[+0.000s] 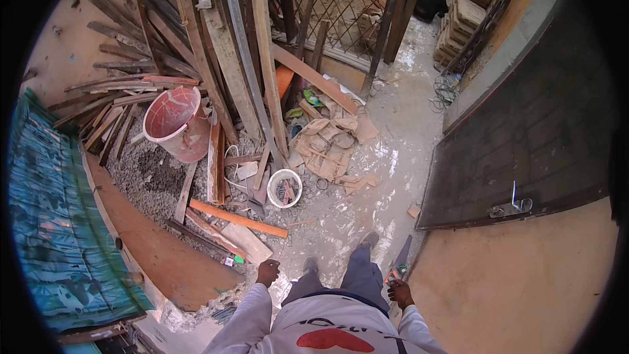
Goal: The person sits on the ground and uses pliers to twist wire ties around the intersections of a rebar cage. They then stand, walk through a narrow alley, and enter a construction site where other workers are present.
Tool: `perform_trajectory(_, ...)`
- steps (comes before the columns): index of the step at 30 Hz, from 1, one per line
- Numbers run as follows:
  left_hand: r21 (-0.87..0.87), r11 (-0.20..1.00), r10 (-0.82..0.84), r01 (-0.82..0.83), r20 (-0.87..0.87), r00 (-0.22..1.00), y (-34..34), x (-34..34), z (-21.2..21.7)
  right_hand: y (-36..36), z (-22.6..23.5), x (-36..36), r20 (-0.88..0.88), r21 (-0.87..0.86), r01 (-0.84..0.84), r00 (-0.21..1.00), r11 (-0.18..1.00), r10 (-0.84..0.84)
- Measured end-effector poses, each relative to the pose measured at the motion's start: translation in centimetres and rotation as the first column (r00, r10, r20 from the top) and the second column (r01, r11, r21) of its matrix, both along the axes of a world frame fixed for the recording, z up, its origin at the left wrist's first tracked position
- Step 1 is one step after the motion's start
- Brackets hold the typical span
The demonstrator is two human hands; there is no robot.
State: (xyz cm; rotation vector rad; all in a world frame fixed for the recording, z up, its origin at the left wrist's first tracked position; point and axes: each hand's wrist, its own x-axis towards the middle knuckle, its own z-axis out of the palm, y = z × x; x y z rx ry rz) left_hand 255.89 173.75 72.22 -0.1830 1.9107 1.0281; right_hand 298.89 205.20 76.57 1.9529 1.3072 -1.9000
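In my right hand (400, 292) is a handsaw (404, 254). My fingers wrap its orange and green handle, and the grey blade points away from me, close to the wall on the right. My left hand (267, 273) hangs in front of my left side, its fingers curled, with nothing seen in them. Just beyond it on the floor lie a pale flat board (246, 241) and a long orange wooden strip (238, 217). Farther ahead stands a white bucket (284, 188) with small tools or scraps inside.
A large reddish bucket (175, 124) stands on gravel (145, 174) at left. Long planks (230, 46) lean upright behind torn brown paper sacks (324, 147). A dark door (517, 124) is on the right, stacked sacks (464, 13) at the back, a blue-green curtain (62, 216) far left.
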Motion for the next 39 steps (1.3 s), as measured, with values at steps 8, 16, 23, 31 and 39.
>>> perform_trajectory(8,-0.103,0.990,0.105,-0.097,0.079,0.991,7.4,3.3,-0.9,15.8,-6.6,1.7,0.035,0.003,-0.201,0.979,0.980,0.201)
perform_trajectory(16,0.014,0.997,-0.081,0.081,0.013,0.997,26.0,3.6,0.2,36.5,-6.6,-0.7,0.174,0.395,-0.450,0.893,0.801,0.415)
perform_trajectory(23,-0.008,0.975,-0.220,0.220,-0.047,0.974,39.0,-0.7,1.6,43.0,-2.0,-8.5,-0.040,0.224,-0.144,0.987,0.964,0.156)
perform_trajectory(31,-0.148,0.894,-0.432,0.423,-0.035,0.901,53.8,-6.2,-2.3,49.0,-5.0,-9.1,-0.036,-0.007,-0.121,0.992,0.993,0.120)
perform_trajectory(39,0.034,0.900,-0.432,0.435,-0.061,0.900,77.0,-18.0,-1.3,63.5,-7.1,-7.9,0.063,-0.097,0.136,0.990,0.986,-0.130)
